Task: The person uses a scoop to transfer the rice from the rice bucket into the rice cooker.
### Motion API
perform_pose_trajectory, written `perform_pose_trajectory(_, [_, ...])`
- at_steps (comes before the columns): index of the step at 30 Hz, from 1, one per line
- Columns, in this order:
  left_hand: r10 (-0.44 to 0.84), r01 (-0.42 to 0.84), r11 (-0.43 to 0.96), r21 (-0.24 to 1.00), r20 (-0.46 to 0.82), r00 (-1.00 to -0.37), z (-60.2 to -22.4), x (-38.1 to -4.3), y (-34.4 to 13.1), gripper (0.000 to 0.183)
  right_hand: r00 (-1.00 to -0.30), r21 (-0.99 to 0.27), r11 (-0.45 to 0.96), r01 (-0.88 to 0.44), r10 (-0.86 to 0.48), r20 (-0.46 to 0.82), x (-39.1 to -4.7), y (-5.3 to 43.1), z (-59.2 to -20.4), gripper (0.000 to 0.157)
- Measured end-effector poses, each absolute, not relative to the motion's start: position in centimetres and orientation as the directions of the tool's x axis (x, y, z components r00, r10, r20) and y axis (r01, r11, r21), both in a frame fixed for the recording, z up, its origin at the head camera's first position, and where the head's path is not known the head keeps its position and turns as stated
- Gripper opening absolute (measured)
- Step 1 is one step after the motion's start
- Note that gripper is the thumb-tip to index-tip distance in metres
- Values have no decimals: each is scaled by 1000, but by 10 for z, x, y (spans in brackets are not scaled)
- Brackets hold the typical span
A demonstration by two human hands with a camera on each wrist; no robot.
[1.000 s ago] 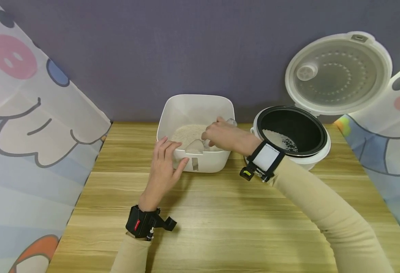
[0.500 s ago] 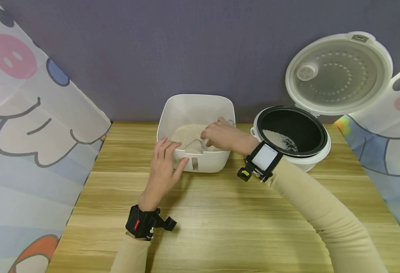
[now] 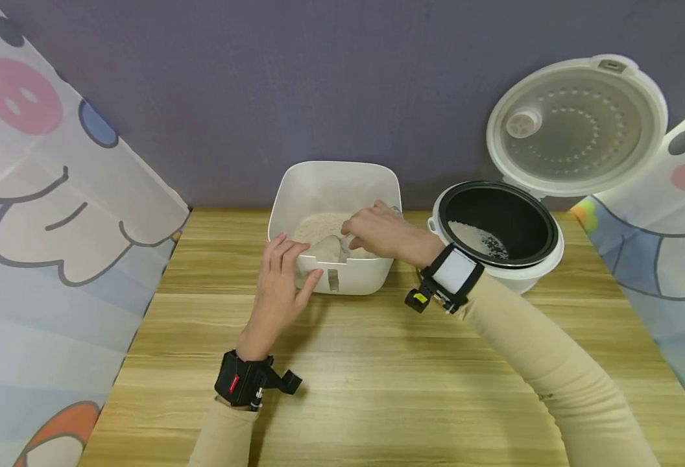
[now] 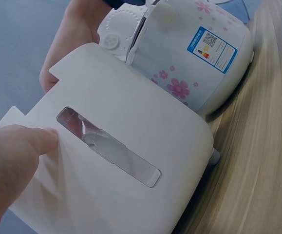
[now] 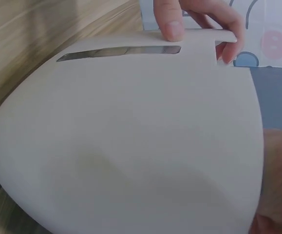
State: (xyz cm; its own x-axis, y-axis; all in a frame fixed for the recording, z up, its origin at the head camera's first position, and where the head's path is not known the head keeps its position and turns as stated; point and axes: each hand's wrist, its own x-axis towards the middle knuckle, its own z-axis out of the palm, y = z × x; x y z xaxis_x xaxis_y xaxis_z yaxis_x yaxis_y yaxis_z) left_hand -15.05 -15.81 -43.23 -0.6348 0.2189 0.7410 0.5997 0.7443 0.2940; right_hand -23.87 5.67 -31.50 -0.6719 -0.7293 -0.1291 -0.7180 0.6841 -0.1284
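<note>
A white rice bin [image 3: 360,277] holding pale rice [image 3: 322,227] stands against the back wall. My left hand [image 3: 279,279] grips its front left rim, fingers over the edge and thumb on the outside beside the narrow window [image 4: 109,146]. My right hand [image 3: 380,230] reaches into the bin and holds a clear plastic scoop [image 3: 328,248]. The scoop tilts at the front of the rice, close to the notch in the rim. The right wrist view shows mostly the bin's outer wall; the scoop is hidden there.
Right of the bin is a white rice cooker [image 3: 529,277] with a pink flower print. Its lid [image 3: 588,130] stands raised, and some rice [image 3: 477,239] lies in the black inner pot [image 3: 523,220]. Wooden tabletop [image 3: 342,376] spreads in front, with cartoon-printed panels at both sides.
Inside the bin, my right hand has shifted slightly left with the scoop, whose front has come up a little out of the rice. The left hand keeps its place on the rim.
</note>
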Motion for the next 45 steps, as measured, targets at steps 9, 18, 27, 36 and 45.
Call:
perform_pose_trajectory(9, [216, 601, 742, 296, 743, -633, -433, -151, -158, 49, -675, -107, 674, -731, -737, -31, -233, 59, -308, 28])
perform_pose_trajectory(18, [212, 601, 739, 303, 742, -636, -432, -151, -159, 48, -691, -131, 682, -719, -722, 34, -227, 67, -298, 28])
perform_pose_trajectory(27, [201, 591, 739, 322, 732, -651, -431, -150, -157, 48, -724, -167, 707, -688, -686, 79, -217, 75, -297, 30])
perform_pose_trajectory(36, [203, 586, 744, 321, 727, -656, -431, -150, -158, 46, -728, -255, 684, -684, -665, 168, -219, 89, -299, 31])
perform_pose_trajectory(45, [204, 584, 747, 317, 728, -655, -432, -150, -158, 47, -761, -297, 704, -646, -624, 177, -220, 96, -294, 34])
